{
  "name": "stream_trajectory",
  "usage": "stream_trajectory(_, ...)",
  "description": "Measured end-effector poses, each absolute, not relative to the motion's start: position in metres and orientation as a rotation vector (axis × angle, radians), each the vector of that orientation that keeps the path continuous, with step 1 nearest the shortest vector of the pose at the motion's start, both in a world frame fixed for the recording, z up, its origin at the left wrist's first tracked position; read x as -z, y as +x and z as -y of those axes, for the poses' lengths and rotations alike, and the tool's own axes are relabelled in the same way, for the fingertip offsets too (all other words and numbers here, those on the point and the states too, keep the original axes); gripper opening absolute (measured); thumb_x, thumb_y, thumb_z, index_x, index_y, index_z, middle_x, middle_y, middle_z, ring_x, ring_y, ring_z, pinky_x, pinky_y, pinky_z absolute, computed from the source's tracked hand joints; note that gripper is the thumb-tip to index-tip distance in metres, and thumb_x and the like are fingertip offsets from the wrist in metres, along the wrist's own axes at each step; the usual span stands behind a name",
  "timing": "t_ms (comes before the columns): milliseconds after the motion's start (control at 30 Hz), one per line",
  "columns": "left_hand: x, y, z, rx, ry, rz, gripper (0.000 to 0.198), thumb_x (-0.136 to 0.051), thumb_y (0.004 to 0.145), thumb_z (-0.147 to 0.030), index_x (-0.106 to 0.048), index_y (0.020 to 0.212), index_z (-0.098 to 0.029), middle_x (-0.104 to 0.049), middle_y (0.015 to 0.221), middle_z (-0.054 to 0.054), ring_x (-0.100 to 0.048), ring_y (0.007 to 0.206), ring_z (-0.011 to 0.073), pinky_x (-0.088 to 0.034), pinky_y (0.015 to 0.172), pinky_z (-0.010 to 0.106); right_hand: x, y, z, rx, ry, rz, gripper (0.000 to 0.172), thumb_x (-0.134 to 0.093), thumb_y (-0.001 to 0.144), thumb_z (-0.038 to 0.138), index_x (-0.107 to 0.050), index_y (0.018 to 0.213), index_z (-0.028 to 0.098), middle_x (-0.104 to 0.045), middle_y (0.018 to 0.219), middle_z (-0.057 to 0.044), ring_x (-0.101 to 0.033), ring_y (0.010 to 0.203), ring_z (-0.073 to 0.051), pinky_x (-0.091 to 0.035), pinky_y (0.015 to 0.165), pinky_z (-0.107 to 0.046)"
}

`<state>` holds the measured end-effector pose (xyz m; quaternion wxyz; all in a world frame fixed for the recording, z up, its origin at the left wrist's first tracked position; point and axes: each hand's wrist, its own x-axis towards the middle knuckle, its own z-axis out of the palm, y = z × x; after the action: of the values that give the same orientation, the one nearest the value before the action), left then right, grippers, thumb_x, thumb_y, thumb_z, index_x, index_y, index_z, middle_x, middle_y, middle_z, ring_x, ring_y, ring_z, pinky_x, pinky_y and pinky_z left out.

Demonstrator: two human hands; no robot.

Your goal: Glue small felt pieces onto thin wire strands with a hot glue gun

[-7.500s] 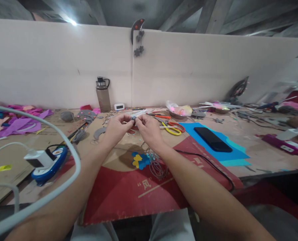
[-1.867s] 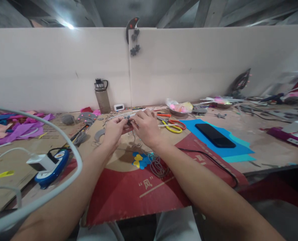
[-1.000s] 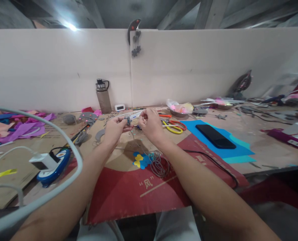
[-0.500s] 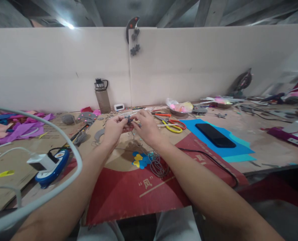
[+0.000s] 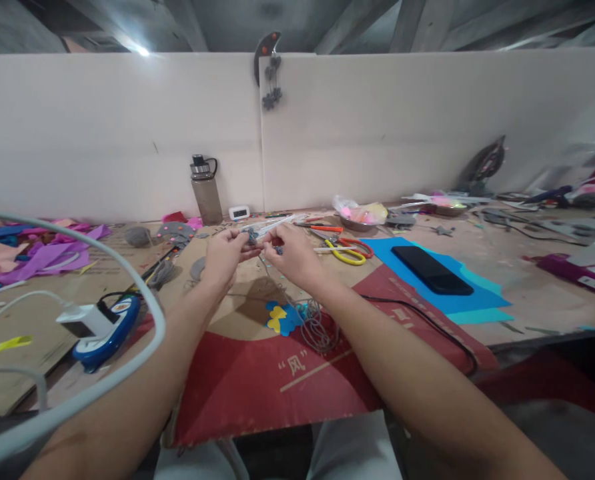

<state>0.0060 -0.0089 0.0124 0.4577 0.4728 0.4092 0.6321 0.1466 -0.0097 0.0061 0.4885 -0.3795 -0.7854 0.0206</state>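
Observation:
Above the cardboard, my left hand (image 5: 226,252) pinches a small grey flower-like piece (image 5: 252,235). Close beside it, my right hand (image 5: 293,253) has its fingers pinched together; a bit of grey cord seems to be in them, partly hidden by the fingers. Grey cord (image 5: 320,330) hangs down from between the hands to a loose coil on the red part of the cardboard (image 5: 242,380). Blue and yellow paper flower shapes (image 5: 279,317) lie left of the coil, under the hands.
Yellow-handled scissors (image 5: 345,253) and red-handled ones lie right of my hands. A black phone (image 5: 431,270) rests on blue sheets (image 5: 477,297). At left are a power strip (image 5: 105,337) and a thick white cable (image 5: 160,327). A bottle (image 5: 206,193) stands at the back.
My hands have drawn slightly apart, and the grey piece now shows more clearly at my left fingertips. The things on the table stay where they were.

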Motion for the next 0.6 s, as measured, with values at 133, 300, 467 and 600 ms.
stream_trajectory(133,-0.0128,0.0062,0.0102,-1.505,1.165,-1.01,0.014,-0.065,0.068,-0.021,-0.053,0.071,-0.013,-0.063,0.065,0.004,-0.064,0.056,0.013,-0.055,0.065,0.031,-0.0066,0.1507,0.0108,-0.062,-0.891,1.87,0.02,-0.044,0.078,0.012,-0.055,0.095,0.018,-0.057,0.091,-0.006,-0.051,0.085,-0.017,-0.041,0.075,-0.031)
stream_trajectory(300,-0.0122,0.0086,0.0121,-1.456,1.186,-0.964,0.018,-0.068,0.067,-0.025,-0.056,0.073,-0.013,-0.063,0.063,0.003,-0.063,0.056,0.0132,-0.055,0.066,0.032,-0.0055,0.1533,0.0113,0.099,-0.895,1.933,0.022,-0.05,0.082,0.016,-0.057,0.102,0.021,-0.056,0.101,-0.007,-0.049,0.097,-0.018,-0.04,0.083,-0.033)
stream_trajectory(467,-0.0108,0.0096,0.0123,-1.448,1.248,-0.979,0.018,-0.068,0.066,-0.026,-0.058,0.073,-0.013,-0.063,0.063,0.003,-0.06,0.053,0.0111,-0.055,0.064,0.029,-0.0063,0.1508,0.0136,0.225,-0.962,1.979,0.014,-0.051,0.083,0.018,-0.061,0.091,0.021,-0.057,0.098,-0.008,-0.047,0.097,-0.022,-0.038,0.083,-0.037)
stream_trajectory(600,-0.0079,0.0097,0.01,-1.461,1.282,-1.0,0.016,-0.066,0.066,-0.025,-0.059,0.075,-0.013,-0.063,0.062,0.002,-0.061,0.055,0.0115,-0.055,0.065,0.03,-0.0054,0.1471,0.0106,0.249,-1.037,1.96,0.009,-0.05,0.08,0.017,-0.059,0.082,0.018,-0.058,0.093,-0.009,-0.047,0.093,-0.022,-0.038,0.081,-0.036)
